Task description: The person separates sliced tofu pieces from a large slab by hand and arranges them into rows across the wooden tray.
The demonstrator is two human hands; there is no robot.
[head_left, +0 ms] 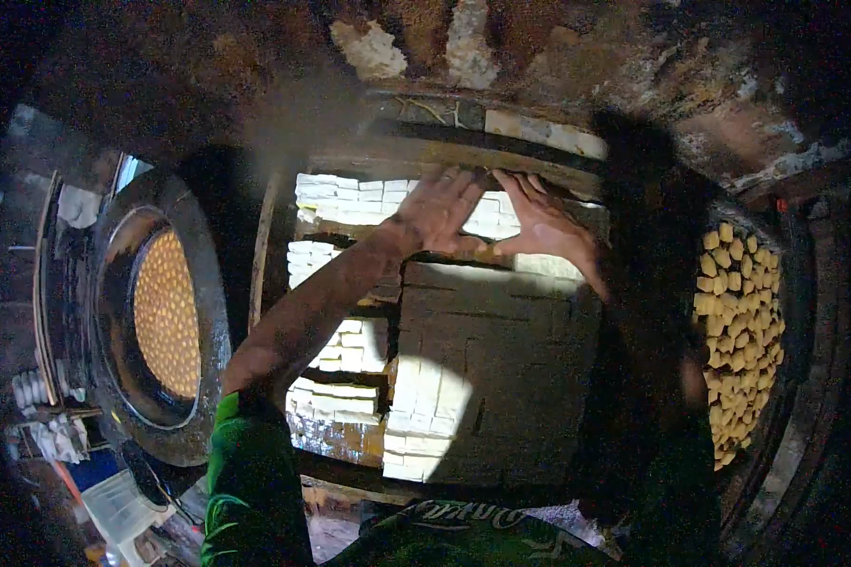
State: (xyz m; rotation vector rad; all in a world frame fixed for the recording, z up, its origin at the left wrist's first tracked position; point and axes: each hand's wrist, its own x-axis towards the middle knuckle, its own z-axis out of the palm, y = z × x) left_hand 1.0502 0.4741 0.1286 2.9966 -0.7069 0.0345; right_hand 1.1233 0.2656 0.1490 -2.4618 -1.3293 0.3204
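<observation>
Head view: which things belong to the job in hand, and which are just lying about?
Job: left hand, right hand, white blocks, wooden tray; perhaps also the round pan and yellow pieces at right.

Lying about, probably: pale plastic item, lower left.

White, straight-cut blocks lying flat on the wooden counter (336,440), a far row (355,197) brightly lit, short rows (348,346) at left with gaps between, a broad close-set sheet (492,373) near the middle, mostly shaded, cut lines visible.
</observation>
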